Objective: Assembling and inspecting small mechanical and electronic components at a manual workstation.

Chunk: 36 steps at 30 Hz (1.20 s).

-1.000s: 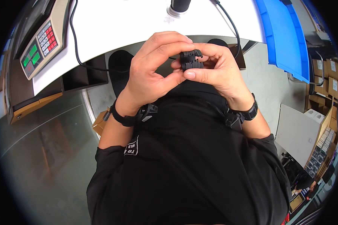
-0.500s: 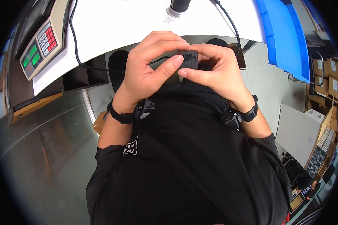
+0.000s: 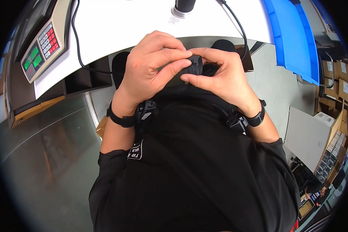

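A small black piece (image 3: 196, 65) with a rounded side and dark ragged marks on its face is held up between my hands, in front of my chest near the table's edge. My right hand (image 3: 230, 73) is closed around it, thumb below and fingers over the top. My left hand (image 3: 145, 69) pinches at its upper left edge with thumb and forefinger. Part of the piece is hidden behind the fingers. Both wrists carry black straps with small black devices.
Ahead lies a white table (image 3: 116, 34) with a black cylindrical stand (image 3: 185, 5) and dark cables. A scale (image 3: 44, 46) stands at the left, a blue bin (image 3: 294, 38) at the right. Cardboard boxes (image 3: 338, 77) are stacked far right. Another person's hand (image 3: 323, 191) shows at lower right.
The black piece has turned and tilted between my fingers. My left hand has shifted slightly left, and its thumb has come up against the forefinger at the piece's edge.
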Available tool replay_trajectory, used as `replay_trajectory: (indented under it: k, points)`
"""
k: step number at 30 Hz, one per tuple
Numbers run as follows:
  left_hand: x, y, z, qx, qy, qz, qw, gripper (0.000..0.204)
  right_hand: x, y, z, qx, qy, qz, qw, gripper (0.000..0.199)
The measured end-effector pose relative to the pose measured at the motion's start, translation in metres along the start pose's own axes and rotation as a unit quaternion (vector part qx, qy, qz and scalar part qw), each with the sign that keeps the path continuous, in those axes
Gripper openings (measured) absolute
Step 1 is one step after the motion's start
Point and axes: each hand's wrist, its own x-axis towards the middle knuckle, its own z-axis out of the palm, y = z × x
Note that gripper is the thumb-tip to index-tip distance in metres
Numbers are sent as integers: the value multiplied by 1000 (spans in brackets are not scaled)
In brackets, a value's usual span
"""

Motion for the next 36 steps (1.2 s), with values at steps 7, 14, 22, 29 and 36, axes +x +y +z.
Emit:
replay_trajectory:
  k: [7, 14, 22, 29, 36]
  points:
    - [2, 6, 4, -20, -4, -29, 999, 19, 1, -3, -1, -56, 8, 20, 998, 45]
    - [0, 2, 4, 7, -25, -12, 1000, 19, 0, -3, -1, -103, 1, 24, 994, 43]
    - [3, 4, 3, 18, -36, -8, 999, 16, 0, -2, -1, -100, 4, 17, 995, 41]
    - [7, 5, 5, 18, -41, -10, 999, 13, 0, 1, -2, -64, -11, 28, 998, 37]
    - [8, 3, 8, 6, -39, -7, 999, 9, 0, 2, -3, 19, -32, 62, 997, 34]
